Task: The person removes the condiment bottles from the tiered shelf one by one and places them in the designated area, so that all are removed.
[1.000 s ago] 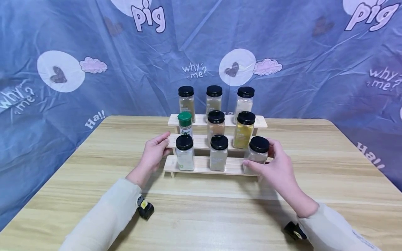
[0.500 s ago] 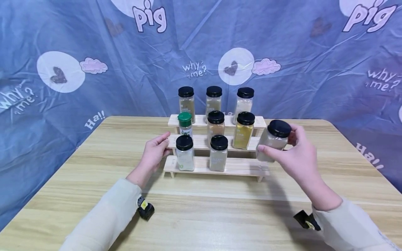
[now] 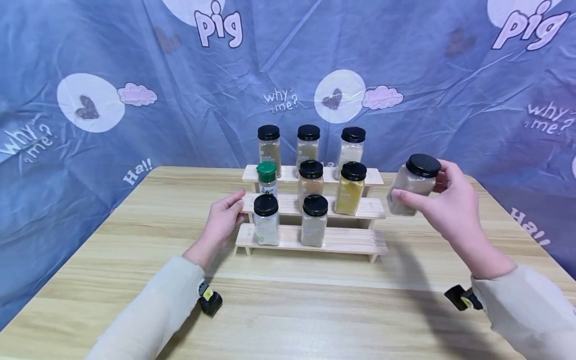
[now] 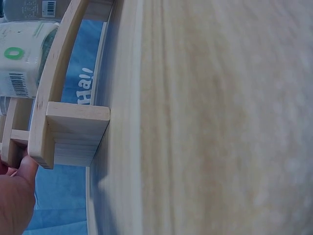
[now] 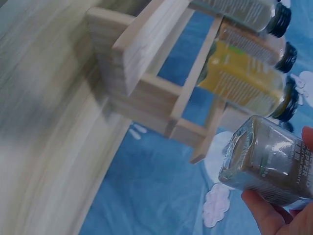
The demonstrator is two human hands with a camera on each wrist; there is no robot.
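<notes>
Jar [image 3: 411, 186] with a black lid and greyish contents hangs in the air just right of the rack [image 3: 355, 241], tilted, its lid leaning to the right. Around its glass body closes the right grip [image 3: 456, 202], parted only as far as the jar's width: thumb on the near side, fingers behind. The right wrist view shows the jar's base bare and the letters EPPER on its side. At the rack's other end, the left grip [image 3: 220, 217] is drawn in on the tip of the middle board, pinching it.

Three wooden boards make up the stepped rack. Eight containers stand upright on it: three at the back, three in the middle, two in front. Seven wear black lids; one, the green-capped shaker [image 3: 267, 175], stands at the left of the middle row. A yellow-filled jar [image 3: 349, 196] ends that row at the right.

Both forearms reach forward in pale sleeves, the left low over the desk [image 3: 288, 315], the right raised and angled inward from the lower right. Behind the desk hangs a blue printed cloth [image 3: 202, 125].
</notes>
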